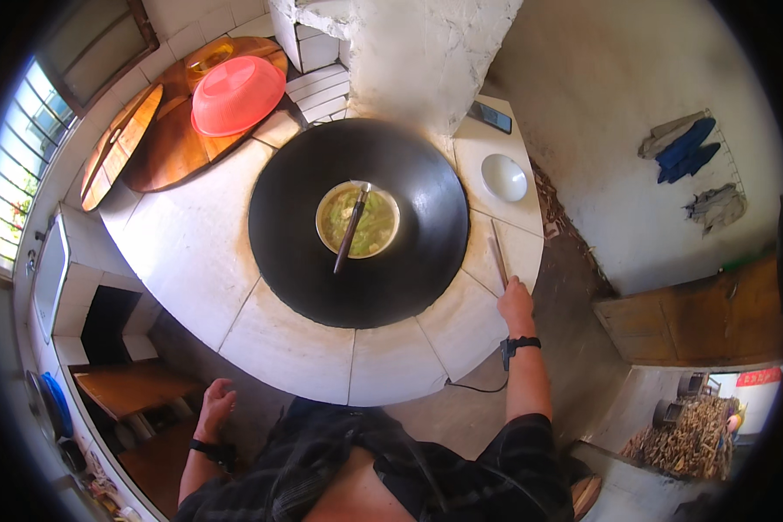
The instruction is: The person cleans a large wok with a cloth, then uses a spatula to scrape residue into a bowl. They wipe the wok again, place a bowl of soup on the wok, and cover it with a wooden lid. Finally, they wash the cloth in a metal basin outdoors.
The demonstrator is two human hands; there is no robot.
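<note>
My right hand (pixel 515 303) is at the right edge of the white tiled stove top (pixel 287 346), closed around the near end of a pair of chopsticks (pixel 500 258). My left hand (pixel 216 404) hangs left of my body beyond the stove's edge, its fingers loosely bent and nothing visible in it. A large black wok (pixel 313 287) is set into the stove. Inside it stands a bowl of soup with green pieces (pixel 375 231), and a spoon or ladle with a dark handle (pixel 348 238) lies across the bowl. An empty white bowl (pixel 504 177) sits right of the wok.
A phone (pixel 492 117) lies behind the white bowl, near a rough plastered pillar (pixel 424 59). At the back left, a red plastic basket (pixel 238 98) rests upside down on round wooden lids (pixel 176 147). Cloths (pixel 685 150) hang on the right wall, above a wooden cabinet (pixel 698 316).
</note>
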